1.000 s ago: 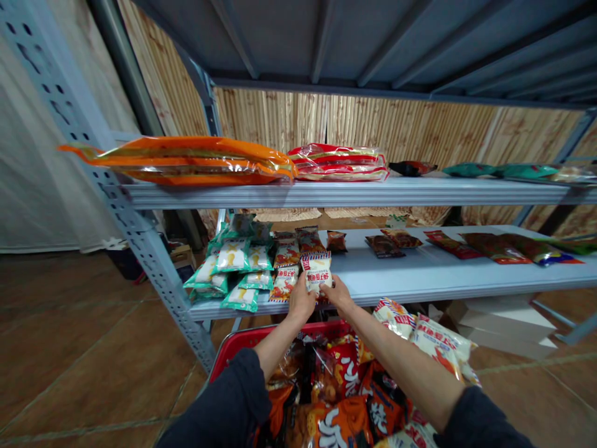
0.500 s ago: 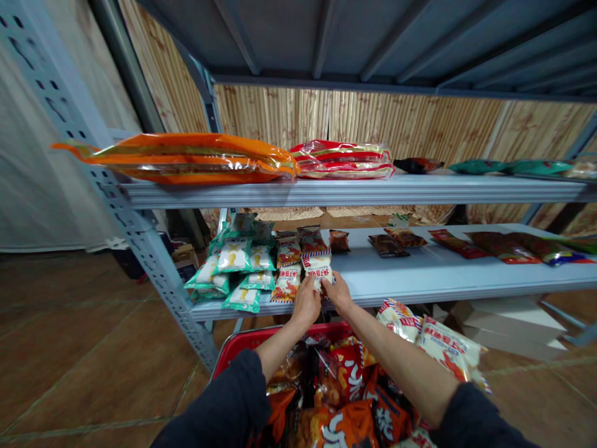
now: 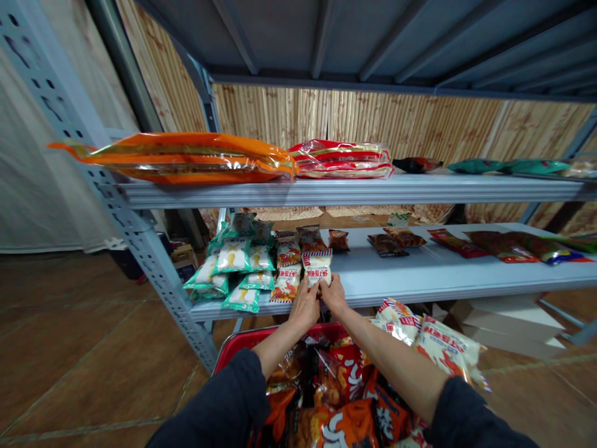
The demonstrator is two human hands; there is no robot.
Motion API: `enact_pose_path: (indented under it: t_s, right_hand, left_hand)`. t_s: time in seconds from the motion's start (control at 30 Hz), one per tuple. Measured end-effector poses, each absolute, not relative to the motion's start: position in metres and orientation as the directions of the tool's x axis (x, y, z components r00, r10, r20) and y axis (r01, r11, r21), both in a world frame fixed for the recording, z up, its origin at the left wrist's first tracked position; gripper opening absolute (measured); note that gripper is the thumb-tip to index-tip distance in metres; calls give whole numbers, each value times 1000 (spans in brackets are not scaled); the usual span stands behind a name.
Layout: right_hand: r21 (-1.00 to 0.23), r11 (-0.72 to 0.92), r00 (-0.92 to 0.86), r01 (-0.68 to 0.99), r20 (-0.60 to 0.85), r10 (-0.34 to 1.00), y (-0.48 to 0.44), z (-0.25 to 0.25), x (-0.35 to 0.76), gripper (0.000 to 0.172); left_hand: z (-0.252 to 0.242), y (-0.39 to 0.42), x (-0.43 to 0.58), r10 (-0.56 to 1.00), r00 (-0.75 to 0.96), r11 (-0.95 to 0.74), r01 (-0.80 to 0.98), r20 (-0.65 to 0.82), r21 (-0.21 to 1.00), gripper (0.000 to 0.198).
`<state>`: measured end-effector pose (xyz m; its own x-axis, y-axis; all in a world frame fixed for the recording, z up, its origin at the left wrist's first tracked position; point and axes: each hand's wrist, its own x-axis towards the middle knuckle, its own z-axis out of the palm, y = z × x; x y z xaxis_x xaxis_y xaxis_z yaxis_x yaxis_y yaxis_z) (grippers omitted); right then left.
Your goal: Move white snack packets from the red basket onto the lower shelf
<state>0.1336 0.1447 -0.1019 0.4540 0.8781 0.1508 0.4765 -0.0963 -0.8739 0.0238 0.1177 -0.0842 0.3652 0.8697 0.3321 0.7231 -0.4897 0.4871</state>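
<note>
L hand (image 3: 305,306) and R hand (image 3: 334,295) near-closed, fingertips pinching lower edge of white-red snack pkt (image 3: 317,269), red Chinese print too small to read, at front of lower shelf (image 3: 396,280). Below: red basket (image 3: 247,339) full of orange bags (image 3: 345,426). Beside pkt: green-white pkts (image 3: 233,258). Farther, upper shelf: large orange pack (image 3: 177,160).

The left hand (image 3: 304,306) and right hand (image 3: 334,295) seem to pinch one white-red plastic snack packet (image 3: 317,267) on a pale metal shelf (image 3: 396,280), above a red plastic basket (image 3: 252,339).

Bamboo-mat wall (image 3: 354,121) behind grey perforated steel shelving (image 3: 144,249); white drape (image 3: 41,174) far left; brown tiled floor (image 3: 93,354) below.
</note>
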Motion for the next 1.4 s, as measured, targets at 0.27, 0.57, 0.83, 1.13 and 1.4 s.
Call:
enact_pose_path:
  t_s: [0.27,0.57,0.83,1.13,1.4]
  right_hand:
    - [-856,-82,431,510,172,886,147,-101,133,33]
    - [-835,-56,385,547,191,903,151,-99,134,37]
    - [-813,-9,342,582,234,910,151,-99,134,41]
    - [-764,68,305,642,336,891,141,-109,136,60]
    - [-778,92,258,622,314,914,138,-103,137,55]
  left_hand:
    - [-85,119,26,890,348,-453,753,295,478,56]
    - [-86,122,28,897,326,-436,759,298,483,55]
    - [-81,116,30,908,307,-412,779,285,473,59]
    - [-91,110,27,895,321,-437,767,310,469,59]
    - [-93,113,31,915,307,-399,783,262,477,55]
